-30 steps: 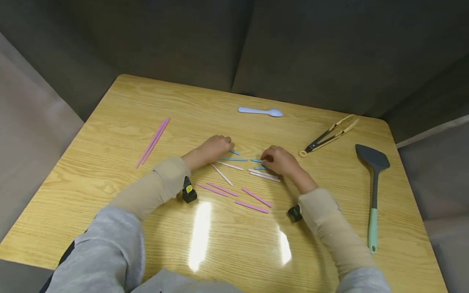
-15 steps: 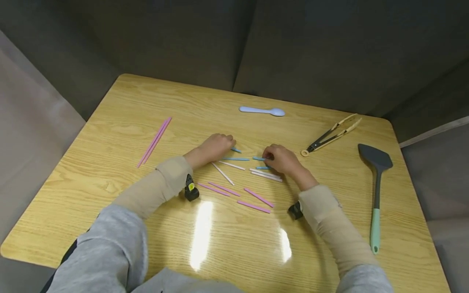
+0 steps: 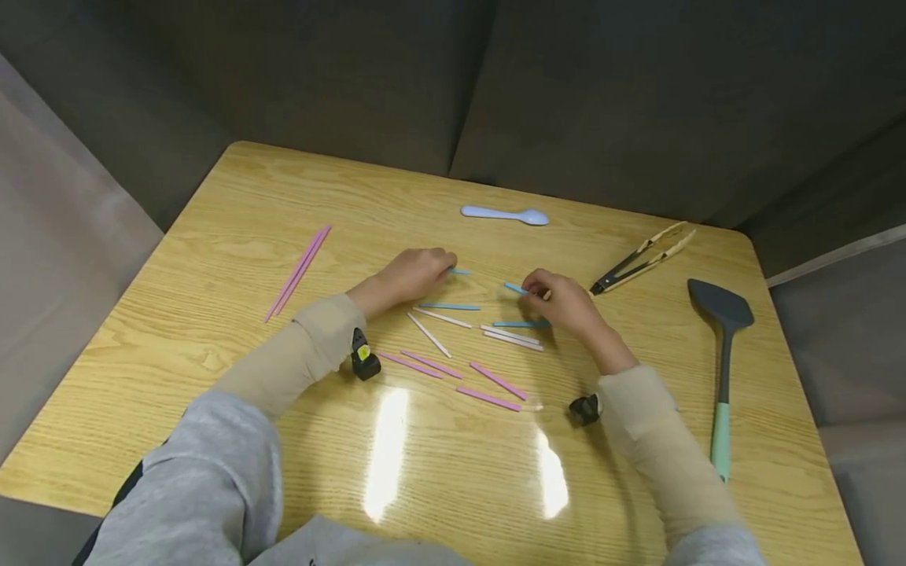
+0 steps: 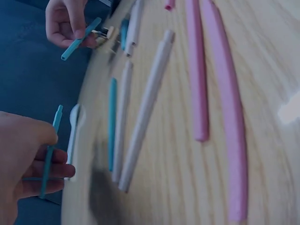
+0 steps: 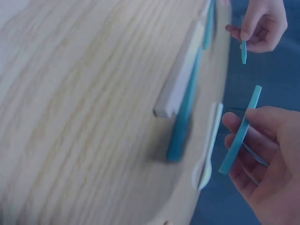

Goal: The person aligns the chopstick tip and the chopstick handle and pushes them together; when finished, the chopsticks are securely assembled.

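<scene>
My left hand [image 3: 416, 273] pinches a short blue stick [image 4: 48, 168] between thumb and fingers, held above the table. The stick's upper end narrows into a thin plug. Opposite it, my right hand [image 3: 568, 305] pinches another blue stick [image 5: 241, 131], also lifted and tilted. The two held sticks point toward each other with a gap between them. Beneath the hands lie a blue stick [image 3: 450, 306] on the left and one [image 3: 520, 324] on the right, partly under the right hand. White sticks [image 3: 511, 338] lie in pairs just nearer, and several short pink sticks [image 3: 488, 398] lie closest to me.
Two long pink sticks [image 3: 297, 273] lie side by side at the left of the wooden table [image 3: 177, 354]. A pale blue spoon [image 3: 504, 215] lies near the far edge. Tongs [image 3: 640, 259] and a spatula [image 3: 722, 346] with a green handle lie on the right.
Both hands have risen from the table, each with a blue stick. The left has moved slightly farther from me, the right toward the right. The other sticks have stayed put.
</scene>
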Available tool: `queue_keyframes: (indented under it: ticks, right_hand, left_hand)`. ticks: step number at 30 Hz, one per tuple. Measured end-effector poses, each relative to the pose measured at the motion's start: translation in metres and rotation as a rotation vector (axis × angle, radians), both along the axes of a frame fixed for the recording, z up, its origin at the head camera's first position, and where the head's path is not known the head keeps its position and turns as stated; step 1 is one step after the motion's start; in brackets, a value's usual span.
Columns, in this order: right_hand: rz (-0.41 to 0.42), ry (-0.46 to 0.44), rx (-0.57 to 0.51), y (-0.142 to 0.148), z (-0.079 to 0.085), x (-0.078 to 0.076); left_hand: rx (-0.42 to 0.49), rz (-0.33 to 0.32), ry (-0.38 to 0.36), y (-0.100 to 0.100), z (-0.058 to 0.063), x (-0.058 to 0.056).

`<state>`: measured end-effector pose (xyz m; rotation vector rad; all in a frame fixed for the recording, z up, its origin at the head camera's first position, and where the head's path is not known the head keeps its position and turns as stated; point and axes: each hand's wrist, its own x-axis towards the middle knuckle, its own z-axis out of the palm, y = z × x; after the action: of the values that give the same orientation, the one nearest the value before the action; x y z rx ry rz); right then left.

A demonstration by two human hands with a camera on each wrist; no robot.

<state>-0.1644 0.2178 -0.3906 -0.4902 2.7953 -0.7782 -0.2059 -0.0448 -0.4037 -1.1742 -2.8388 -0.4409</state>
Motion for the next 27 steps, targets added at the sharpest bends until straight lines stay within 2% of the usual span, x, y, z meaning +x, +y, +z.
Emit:
queue_keyframes:
  ticks: [3,9,12,17,20,22,27]
  right_hand:
    - [-0.024,0.023,-0.043,0.005,0.004,0.005]
    - [-0.087,-0.017,-0.273,0.008,0.011,0.016]
    - [-0.111,-0.036,-0.334,0.006,0.016,0.02]
    - [-0.128,-0.034,-0.379,0.001,0.025,0.027]
    - [-0.111,-0.035,-0.4,-0.005,0.035,0.034]
    - [-0.09,-0.029,-0.404,-0.007,0.039,0.038]
    - [-0.065,-0.022,-0.392,-0.008,0.039,0.042]
  left_hand:
    - [0.094,0.032,-0.025,0.0,0.006,0.003]
    - [0.229,0.103,-0.119,0.0,0.016,0.015]
    - [0.269,0.086,-0.101,0.0,0.021,0.023]
    - [0.352,0.01,-0.031,-0.001,0.028,0.036]
    - [0.42,-0.032,-0.05,-0.002,0.031,0.045]
    - [0.463,-0.048,-0.087,-0.002,0.033,0.051]
    - [0.561,-0.054,-0.164,-0.001,0.038,0.062]
